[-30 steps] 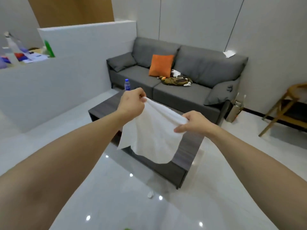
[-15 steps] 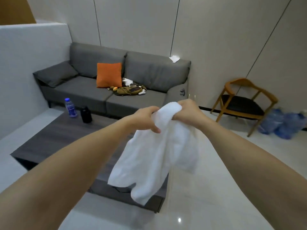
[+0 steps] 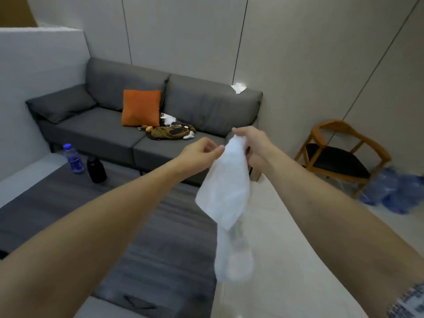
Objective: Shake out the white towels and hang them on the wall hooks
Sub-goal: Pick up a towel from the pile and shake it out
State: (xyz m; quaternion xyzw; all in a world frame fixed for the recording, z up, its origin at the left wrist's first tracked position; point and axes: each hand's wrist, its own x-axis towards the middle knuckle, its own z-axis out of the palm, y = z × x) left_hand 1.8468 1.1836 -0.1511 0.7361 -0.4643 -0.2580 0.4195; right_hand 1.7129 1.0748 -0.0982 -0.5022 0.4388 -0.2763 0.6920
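Note:
A white towel [image 3: 226, 191] hangs in the air in front of me, bunched at the top and blurred at its lower end. My right hand [image 3: 251, 143] grips its top end from the right. My left hand [image 3: 202, 152] is at the towel's upper left edge with thumb and fingers pinched together; the blur hides whether cloth is between them. Another small white cloth [image 3: 238, 87] lies on the sofa's back. No wall hooks are in view.
A grey sofa [image 3: 103, 131] with an orange cushion [image 3: 141, 108] and an olive bag [image 3: 171, 132] stands ahead. The dark coffee table [image 3: 57, 203] at lower left carries a water bottle [image 3: 73, 159] and a black container [image 3: 96, 170]. A wooden chair [image 3: 339, 154] and blue water jugs [image 3: 394, 193] stand right.
The towel has dropped from a spread sheet into a long bunched hang. My hands came close together, and my view swung right then slightly back left.

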